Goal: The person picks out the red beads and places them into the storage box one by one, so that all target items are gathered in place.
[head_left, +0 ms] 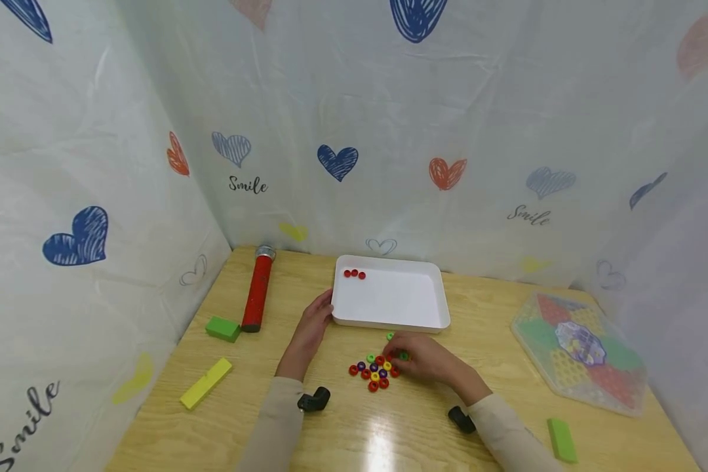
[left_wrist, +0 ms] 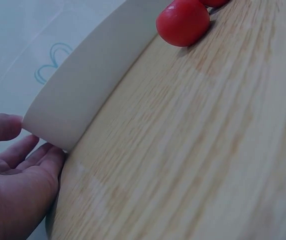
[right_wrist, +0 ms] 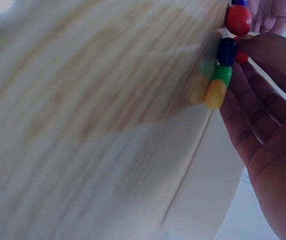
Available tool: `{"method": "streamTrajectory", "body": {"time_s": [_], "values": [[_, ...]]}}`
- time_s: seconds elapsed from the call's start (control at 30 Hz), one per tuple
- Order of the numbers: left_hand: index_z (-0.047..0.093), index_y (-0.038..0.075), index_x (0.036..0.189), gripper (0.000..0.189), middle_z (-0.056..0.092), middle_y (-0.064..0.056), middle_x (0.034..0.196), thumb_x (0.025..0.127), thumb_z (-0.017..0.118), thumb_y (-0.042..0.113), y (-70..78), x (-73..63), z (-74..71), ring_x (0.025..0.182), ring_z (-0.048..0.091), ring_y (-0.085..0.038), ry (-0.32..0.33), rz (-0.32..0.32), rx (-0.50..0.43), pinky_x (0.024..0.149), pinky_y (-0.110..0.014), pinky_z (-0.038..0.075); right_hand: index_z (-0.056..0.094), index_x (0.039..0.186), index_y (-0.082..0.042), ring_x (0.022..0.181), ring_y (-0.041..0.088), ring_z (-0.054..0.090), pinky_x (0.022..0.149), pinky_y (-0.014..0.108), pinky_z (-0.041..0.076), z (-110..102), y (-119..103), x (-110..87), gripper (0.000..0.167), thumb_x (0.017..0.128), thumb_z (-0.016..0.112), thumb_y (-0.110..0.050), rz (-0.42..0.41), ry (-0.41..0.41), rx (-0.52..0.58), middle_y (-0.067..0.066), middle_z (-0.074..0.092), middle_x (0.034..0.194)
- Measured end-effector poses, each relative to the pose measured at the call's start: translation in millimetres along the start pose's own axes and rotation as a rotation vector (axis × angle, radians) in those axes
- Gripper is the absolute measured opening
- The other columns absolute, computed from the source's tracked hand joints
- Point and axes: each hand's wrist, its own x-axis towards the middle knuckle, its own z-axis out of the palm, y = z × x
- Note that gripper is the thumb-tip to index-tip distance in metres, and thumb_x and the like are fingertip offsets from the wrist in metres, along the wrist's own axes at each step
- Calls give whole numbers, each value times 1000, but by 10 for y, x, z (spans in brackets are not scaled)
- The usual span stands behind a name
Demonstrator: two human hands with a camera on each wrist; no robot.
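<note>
Beads (head_left: 374, 368) at the right hand (head_left: 429, 358)

Left sleeve (head_left: 274, 426): long, light beige, plain; worn down to the wrist.
Left cuff (head_left: 290, 385): finished in a simple edge; used here as landmark.
Left hand (head_left: 308, 333): worn bare, just beyond the left cuff.
Left wrist module (head_left: 314, 400): black, elbow-shaped housing; mounted just right of the left cuff.
Right sleeve (head_left: 510, 432): light beige, long; seen well right of the left cuff.
Right hand (head_left: 427, 357): worn bare; seen right of the left cuff.
Right wrist module (head_left: 461, 420): black, stubby housing; seen right of the left cuff.
</note>
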Motion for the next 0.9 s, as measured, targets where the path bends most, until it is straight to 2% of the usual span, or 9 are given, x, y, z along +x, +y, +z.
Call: {"method": "streamTrajectory", "body": {"time_s": [0.2, 0.33, 0.57, 0.63, 0.73, 0.8, 0.9], "values": [[33, 3, 149, 49, 29, -16, 155, 101, 40, 5, 45, 29, 2, 144, 25, -27, 5, 20, 1, 119, -44, 20, 70, 104, -15, 91, 3, 59, 81, 23, 53, -110, -1, 57, 15, 90, 67, -12, -9, 23, 58, -10, 63, 98], [32, 2, 149, 49, 29, -17, 155, 100, 40, 4, 62, 33, 3, 144, 25, -28, -11, 30, -12, 119, -45, 19, 69, 105, -9, 92, 5, 61, 81, 23, 55, -180, 18, 78, 17, 88, 68, -8, -26, 78, 123, -8, 64, 99], [30, 1, 149, 50, 26, -20, 156, 100, 39, 2, 41, -33, -28, 145, 22, -30, -10, -3, -4, 119, -46, 18, 68, 107, -7, 91, 8, 62, 80, 23, 55, -238, 61, 107, 17, 91, 66, -10, -108, 153, 183, -4, 65, 101], [30, 1, 149, 50, 26, -20, 156, 100, 39, 3, 40, -49, -23, 145, 22, -30, -11, 1, -3, 119, -46, 18, 67, 107, -5, 91, 12, 63, 80, 26, 56, -321, -35, 124, 17, 90, 65, -6, -87, 158, 209, 0, 66, 101], [31, 1, 149, 49, 27, -20, 155, 100, 40, 3, 48, -47, -6, 145, 23, -30, -13, 12, -10, 119, -45, 18, 67, 108, -6, 91, 15, 64, 82, 32, 57, -403, -9, 178, 18, 90, 66, -6, -35, 156, 234, 2, 66, 102], [31, 1, 149, 49, 27, -20, 155, 100, 40, 3, 43, -35, 4, 145, 23, -30, -13, 17, -15, 119, -45, 18, 67, 109, -7, 92, 15, 64, 83, 35, 57, -454, 43, 228, 19, 90, 66, -8, -3, 155, 236, 1, 66, 103], [31, 1, 149, 49, 27, -20, 155, 100, 40, 3, 28, -28, 13, 145, 23, -30, -9, 10, -13, 119, -45, 18, 67, 110, -9, 92, 10, 63, 83, 31, 57, -493, 206, 307, 21, 91, 67, -18, 5, 166, 225, -6, 65, 103]]}}
